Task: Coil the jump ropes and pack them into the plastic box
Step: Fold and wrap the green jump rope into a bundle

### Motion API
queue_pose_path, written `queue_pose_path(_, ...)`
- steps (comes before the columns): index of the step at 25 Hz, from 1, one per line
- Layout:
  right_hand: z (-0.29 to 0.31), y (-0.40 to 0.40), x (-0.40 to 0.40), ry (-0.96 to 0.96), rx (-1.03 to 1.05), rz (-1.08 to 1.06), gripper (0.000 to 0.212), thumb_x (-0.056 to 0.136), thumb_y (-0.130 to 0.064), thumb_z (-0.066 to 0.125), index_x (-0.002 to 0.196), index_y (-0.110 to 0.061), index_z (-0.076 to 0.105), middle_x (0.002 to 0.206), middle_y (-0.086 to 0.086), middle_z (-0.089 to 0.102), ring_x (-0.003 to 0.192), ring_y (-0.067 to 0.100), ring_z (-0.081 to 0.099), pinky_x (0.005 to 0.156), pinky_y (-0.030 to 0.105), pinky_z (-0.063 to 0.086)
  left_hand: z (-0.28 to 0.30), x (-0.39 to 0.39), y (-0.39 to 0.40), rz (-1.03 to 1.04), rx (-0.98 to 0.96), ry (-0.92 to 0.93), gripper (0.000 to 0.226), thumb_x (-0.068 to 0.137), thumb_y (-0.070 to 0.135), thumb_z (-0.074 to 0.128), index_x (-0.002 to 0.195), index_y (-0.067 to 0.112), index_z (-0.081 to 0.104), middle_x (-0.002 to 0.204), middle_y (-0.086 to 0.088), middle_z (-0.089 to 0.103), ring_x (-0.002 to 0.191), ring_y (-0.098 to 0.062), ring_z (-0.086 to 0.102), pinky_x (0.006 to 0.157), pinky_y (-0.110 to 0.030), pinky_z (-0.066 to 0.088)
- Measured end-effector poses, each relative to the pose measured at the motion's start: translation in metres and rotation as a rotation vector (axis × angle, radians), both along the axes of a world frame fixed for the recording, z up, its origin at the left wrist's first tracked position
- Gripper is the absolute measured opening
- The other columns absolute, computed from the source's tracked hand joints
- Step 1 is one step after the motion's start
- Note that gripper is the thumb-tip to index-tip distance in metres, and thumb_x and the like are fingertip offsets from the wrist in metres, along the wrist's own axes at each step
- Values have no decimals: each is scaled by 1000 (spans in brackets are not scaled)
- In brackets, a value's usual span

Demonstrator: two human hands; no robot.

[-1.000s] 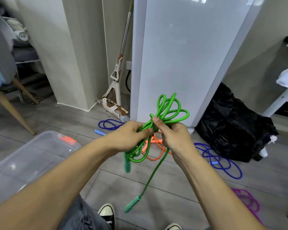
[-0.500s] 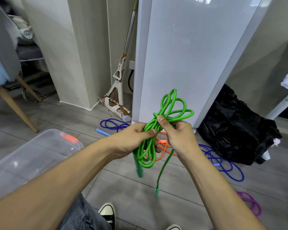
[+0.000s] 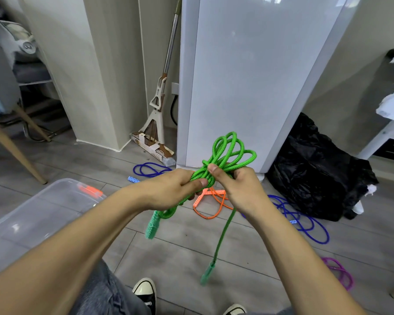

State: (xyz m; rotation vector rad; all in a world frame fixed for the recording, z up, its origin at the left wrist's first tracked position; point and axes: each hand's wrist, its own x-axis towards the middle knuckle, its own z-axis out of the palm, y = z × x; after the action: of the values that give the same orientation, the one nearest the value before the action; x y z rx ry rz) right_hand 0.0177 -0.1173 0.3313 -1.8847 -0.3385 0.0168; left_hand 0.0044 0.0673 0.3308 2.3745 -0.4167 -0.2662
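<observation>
While both thumbs press down on the bundle's waist, the fingers curl underneath it: left hand point(image 3: 178, 189) grips the green jump rope point(image 3: 223, 160) from one side, right hand point(image 3: 239, 189) pinches it from the other, thumb tip on top at the crossing. Both are clamped on the rope, nothing slack. Likely reason: the pinch keeps the loops from springing apart while the tail gets wrapped round the middle to lock the coil.

Above the hands the loops fan out toward the white cabinet point(image 3: 248, 76). Below the hands one green handle point(image 3: 152, 225) hangs close, and a single strand drops to the second handle point(image 3: 207, 275), dangling well below, approx. over the floor btwn the shoes. That free tail is prob. what's left to wind.

Other ropes lie on the floor w/ the hands as reference: orange rope point(image 3: 210, 203) just beyond and beneath them, one blue rope point(image 3: 149, 170) beyond the left hand near the mop point(image 3: 156, 123), another blue rope point(image 3: 305, 220) out past the right hand by the black bag point(image 3: 316, 169), purple rope point(image 3: 338, 272) further toward the person's right. Plastic box point(image 3: 43, 212) sits left of the left forearm, clear, orange latch showing; can't tell if its lid is on. Judgement: first coil nearly done, none packed that I can see.
</observation>
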Motion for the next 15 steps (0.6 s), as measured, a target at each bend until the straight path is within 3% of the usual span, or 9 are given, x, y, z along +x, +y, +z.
queue_pose_path(2, 6, 1, -1, 60, 18, -6, 52, 103, -27, 53, 52, -31, 60, 39, -19, 44, 41, -3, 44, 50, 12, 32, -5, 3, 2, 9, -156, -49, 40, 100, 52, 41, 78, 20, 52, 66, 9, 49, 62, -10, 47, 65, -39, 45)
queue_pose_path(3, 6, 3, -2, 64, 25, 4, 49, 105, -29, 49, 57, -32, 61, 40, -19, 43, 41, -2, 42, 51, 14, 30, -7, 5, 1, 63, -278, -57, 40, 99, 51, 42, 78, 19, 51, 66, 7, 49, 62, -13, 46, 64, -41, 44)
queue_pose_path(5, 0, 7, -5, 12, -62, 40, 29, 107, -28, 42, 90, -27, 65, 53, -22, 54, 50, -2, 50, 55, 18, 35, -8, 14, 2, 254, -590, -27, 38, 103, 44, 44, 78, 17, 53, 61, 8, 49, 58, -15, 44, 62, -38, 40)
queue_pose_path(7, -11, 9, -11, -157, -390, 131, 23, 107, -29, 39, 110, -22, 60, 79, -13, 64, 73, 10, 59, 67, 33, 45, -6, 23, 9, 450, -693, -60, 38, 105, 38, 42, 78, 15, 54, 61, 4, 52, 54, -16, 47, 59, -33, 40)
queue_pose_path(9, -13, 11, -17, -305, -668, 229, 22, 106, -34, 39, 114, -25, 58, 94, -8, 62, 92, 19, 57, 76, 39, 45, -11, 31, 27, 510, -394, -157, 39, 105, 38, 40, 77, 14, 53, 68, -7, 55, 62, -25, 54, 60, -34, 40)
queue_pose_path(12, 2, 8, -17, -521, -750, 207, 20, 104, -38, 44, 108, -25, 58, 98, -4, 60, 91, 25, 60, 75, 45, 50, -20, 29, 35, 331, 315, -174, 31, 104, 40, 40, 96, 12, 50, 91, -15, 60, 89, -38, 58, 68, -37, 36)
queue_pose_path(13, 7, 3, -14, -585, -731, 157, 17, 102, -37, 49, 105, -25, 60, 96, -4, 59, 87, 25, 62, 71, 46, 51, -20, 26, 31, 225, 440, -148, 29, 104, 42, 39, 100, 15, 48, 97, -13, 59, 95, -38, 57, 70, -37, 38)
queue_pose_path(15, 17, -16, -5, -640, -688, 25, 13, 96, -38, 62, 98, -26, 64, 88, -6, 59, 76, 18, 61, 66, 41, 51, -16, 16, 19, 1, 474, -127, 27, 101, 48, 40, 102, 22, 48, 98, -6, 59, 93, -32, 60, 76, -39, 48)
